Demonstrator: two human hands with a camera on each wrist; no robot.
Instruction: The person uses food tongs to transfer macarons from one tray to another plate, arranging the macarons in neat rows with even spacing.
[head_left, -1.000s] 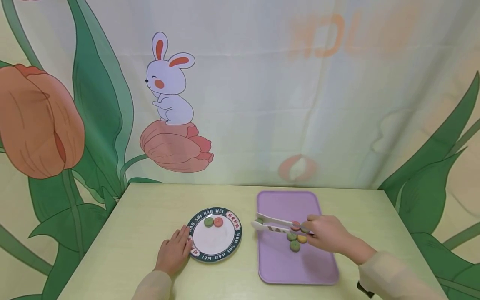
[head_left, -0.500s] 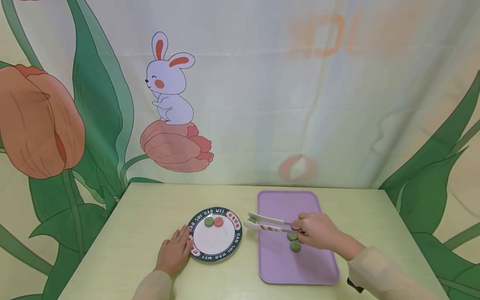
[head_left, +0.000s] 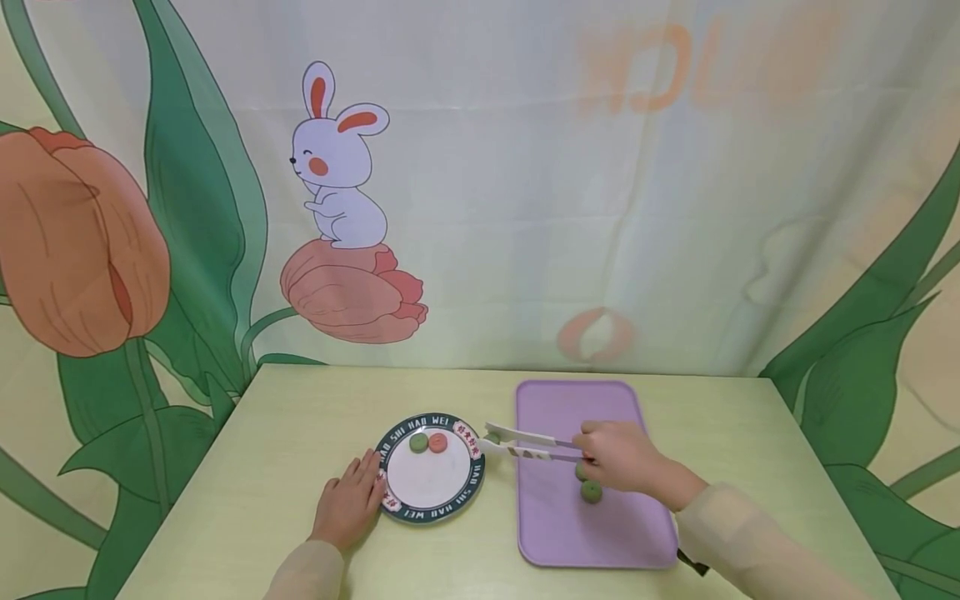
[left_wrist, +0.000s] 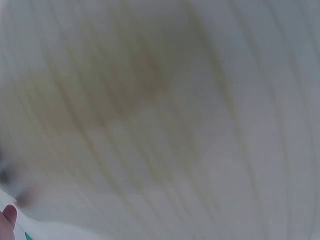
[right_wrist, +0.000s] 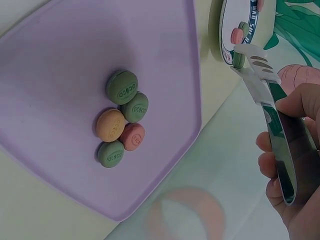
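My right hand grips a pair of tongs with white tips and metal arms. Between the tips is a green macaron, beside the right rim of the round plate in the head view. That plate has a white middle, a dark lettered rim, and one green macaron and one pink macaron near its far side. My left hand rests at the plate's left rim, fingers extended. In the left wrist view, pale cloth covers nearly everything, with a fingertip at the lower left corner.
A purple tray lies under my right forearm and hand. On it, several macarons sit clustered, including a yellow one and a pink one; the hand partly hides them in the head view. A printed curtain hangs behind the table.
My right hand has moved left, carrying the tongs and green macaron from over the tray's left edge to the plate's right rim. The left hand and plate have stayed put.
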